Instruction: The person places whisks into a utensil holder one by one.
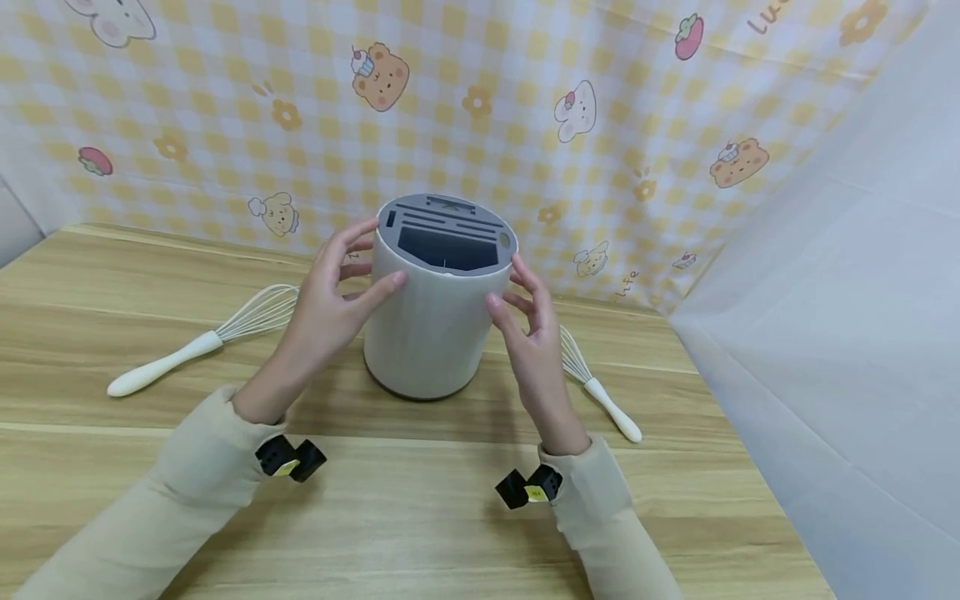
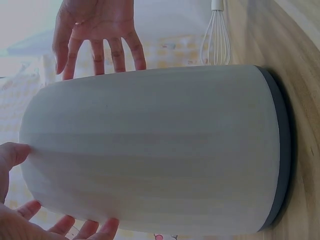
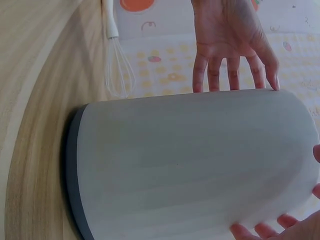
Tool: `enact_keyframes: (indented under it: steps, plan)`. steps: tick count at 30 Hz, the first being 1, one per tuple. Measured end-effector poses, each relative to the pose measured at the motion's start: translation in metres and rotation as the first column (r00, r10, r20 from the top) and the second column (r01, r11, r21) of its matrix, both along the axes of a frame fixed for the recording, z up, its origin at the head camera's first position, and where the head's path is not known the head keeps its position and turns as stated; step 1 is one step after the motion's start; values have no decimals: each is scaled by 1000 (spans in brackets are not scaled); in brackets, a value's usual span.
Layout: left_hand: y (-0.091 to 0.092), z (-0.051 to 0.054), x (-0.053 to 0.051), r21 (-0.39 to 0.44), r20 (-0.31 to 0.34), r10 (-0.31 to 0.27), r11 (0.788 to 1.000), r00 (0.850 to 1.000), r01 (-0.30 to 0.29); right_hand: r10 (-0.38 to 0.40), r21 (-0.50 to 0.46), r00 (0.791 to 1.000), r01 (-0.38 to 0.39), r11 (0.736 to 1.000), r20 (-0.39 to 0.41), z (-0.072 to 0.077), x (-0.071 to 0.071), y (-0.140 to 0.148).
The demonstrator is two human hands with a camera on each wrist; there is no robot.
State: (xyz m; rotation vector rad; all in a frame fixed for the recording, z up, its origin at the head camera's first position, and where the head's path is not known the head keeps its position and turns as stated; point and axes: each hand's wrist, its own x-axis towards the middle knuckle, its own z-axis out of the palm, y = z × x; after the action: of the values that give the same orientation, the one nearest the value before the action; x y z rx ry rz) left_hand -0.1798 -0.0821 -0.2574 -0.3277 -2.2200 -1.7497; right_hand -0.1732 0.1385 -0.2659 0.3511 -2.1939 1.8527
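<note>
A white rounded knife block with a grey slotted top stands upright on the wooden table. The slots and the large front opening in its top hold nothing that I can see. On its left side my left hand holds it near the rim, thumb in front and fingers round the side. My right hand grips the opposite side the same way, a little lower. Both wrist views show fingertips of both hands against the white wall. A dark base ring meets the table in the left wrist view.
A white whisk lies left of the block, its wires partly behind my left hand. Another whisk lies to the right, behind my right wrist. A yellow checked cloth hangs behind the table; a white sheet hangs at right.
</note>
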Motion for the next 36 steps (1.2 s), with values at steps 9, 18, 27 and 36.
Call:
enact_keyframes:
  steps: [9,18,27,36]
  plan:
    - [-1,1,10,-8,1,-1,1000,1000,1,-19,-11,1000,19,1000,-1,1,7,-4]
    - [-4,1,16,9,3,-11,1000,1000,11,-53,-34,999,53,998,1,3,14,-11]
    - [-5,0,26,18,4,-30,999,1000,30,-51,-18,999,51,999,10,5,24,-12]
    - [-6,1,35,9,14,-33,999,999,33,-39,-19,998,40,999,40,5,36,-13]
